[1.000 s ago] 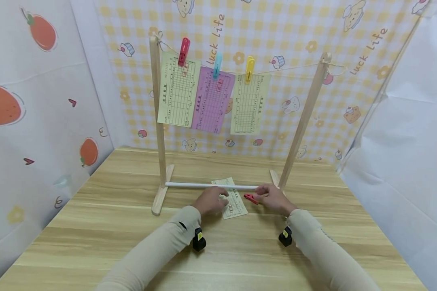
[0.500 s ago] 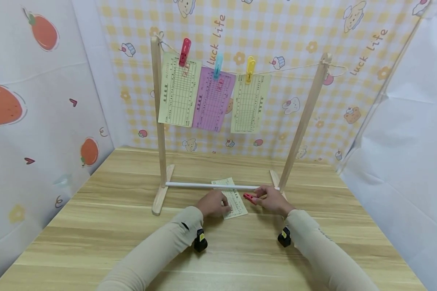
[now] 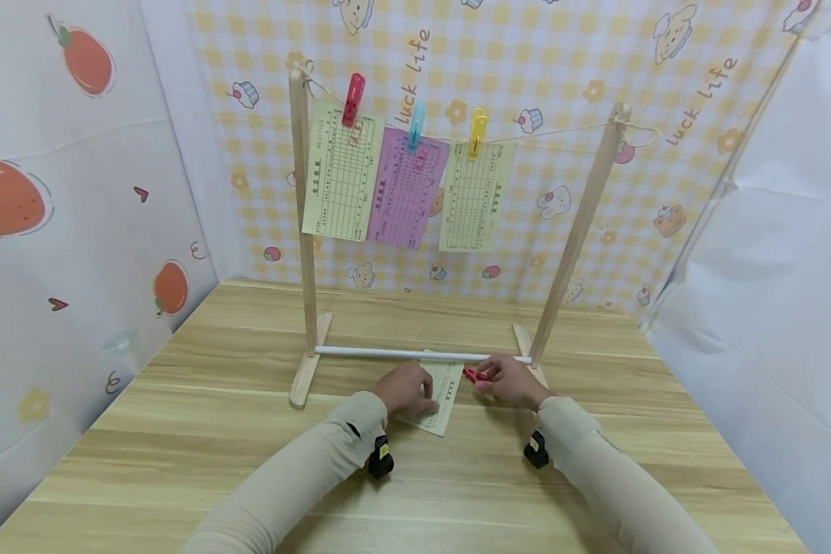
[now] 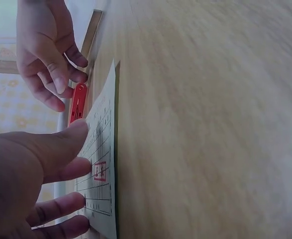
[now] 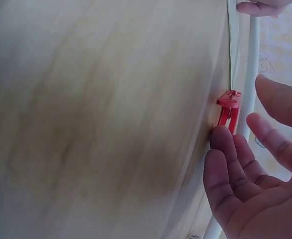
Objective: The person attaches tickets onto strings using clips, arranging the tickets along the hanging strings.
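My left hand (image 3: pixel 405 388) rests its fingertips on a pale yellow printed slip (image 3: pixel 445 406) that lies on the table and passes under the stand's white bar. In the left wrist view, the thumb and fingers are spread over the slip's face (image 4: pixel 100 169), near its red stamp. A red clothespin (image 3: pixel 475 375) lies just right of the slip. Beside it is my right hand (image 3: pixel 514 382), fingers loosely bent. In the right wrist view, two fingertips (image 5: pixel 221 137) are right at the clothespin's near end, and the thumb stands apart from it.
A wooden stand has a left post (image 3: pixel 303 215), a right post (image 3: pixel 582 231) and a low white bar (image 3: pixel 367 352). From its string hang a yellow slip (image 3: pixel 339 185), a purple slip (image 3: pixel 407 192) and another yellow slip (image 3: pixel 476 208), with red, blue and yellow clothespins.
The slip on the table has slid toward the person and turned under my left fingers. My right hand has shifted slightly left, its fingers closer around the red clothespin.
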### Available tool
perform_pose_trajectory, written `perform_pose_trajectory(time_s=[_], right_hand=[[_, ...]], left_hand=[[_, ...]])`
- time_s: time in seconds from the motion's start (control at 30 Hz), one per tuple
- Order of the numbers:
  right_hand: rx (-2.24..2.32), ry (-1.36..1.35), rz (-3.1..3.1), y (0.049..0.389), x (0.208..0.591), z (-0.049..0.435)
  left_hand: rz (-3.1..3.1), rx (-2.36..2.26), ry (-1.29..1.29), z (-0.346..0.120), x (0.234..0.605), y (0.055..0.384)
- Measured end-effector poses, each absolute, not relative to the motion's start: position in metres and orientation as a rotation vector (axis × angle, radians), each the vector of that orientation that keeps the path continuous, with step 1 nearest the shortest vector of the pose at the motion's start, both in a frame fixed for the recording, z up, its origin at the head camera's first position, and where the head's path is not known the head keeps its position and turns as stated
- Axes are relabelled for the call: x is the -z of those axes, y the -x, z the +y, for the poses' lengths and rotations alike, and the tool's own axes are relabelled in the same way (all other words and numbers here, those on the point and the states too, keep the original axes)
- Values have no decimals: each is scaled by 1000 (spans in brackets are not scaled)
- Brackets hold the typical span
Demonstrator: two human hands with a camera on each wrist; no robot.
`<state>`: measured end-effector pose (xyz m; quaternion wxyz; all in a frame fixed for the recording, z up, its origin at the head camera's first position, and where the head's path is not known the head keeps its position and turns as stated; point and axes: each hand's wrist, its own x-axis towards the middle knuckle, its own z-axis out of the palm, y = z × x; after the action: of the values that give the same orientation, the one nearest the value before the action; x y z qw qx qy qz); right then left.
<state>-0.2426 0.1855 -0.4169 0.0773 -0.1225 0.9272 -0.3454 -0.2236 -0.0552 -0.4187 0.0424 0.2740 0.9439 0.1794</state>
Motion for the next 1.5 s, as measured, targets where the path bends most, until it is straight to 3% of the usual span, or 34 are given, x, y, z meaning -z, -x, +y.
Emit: perform_pose_trajectory(time_s=[1.07,1.5], right_hand=[[910,525,2811,246,422,184],[932,485,2793,245,421,184]], left_hand=[[2860,-553,-462,-56,409,231],[2854,-586,-458,-57,410,231]])
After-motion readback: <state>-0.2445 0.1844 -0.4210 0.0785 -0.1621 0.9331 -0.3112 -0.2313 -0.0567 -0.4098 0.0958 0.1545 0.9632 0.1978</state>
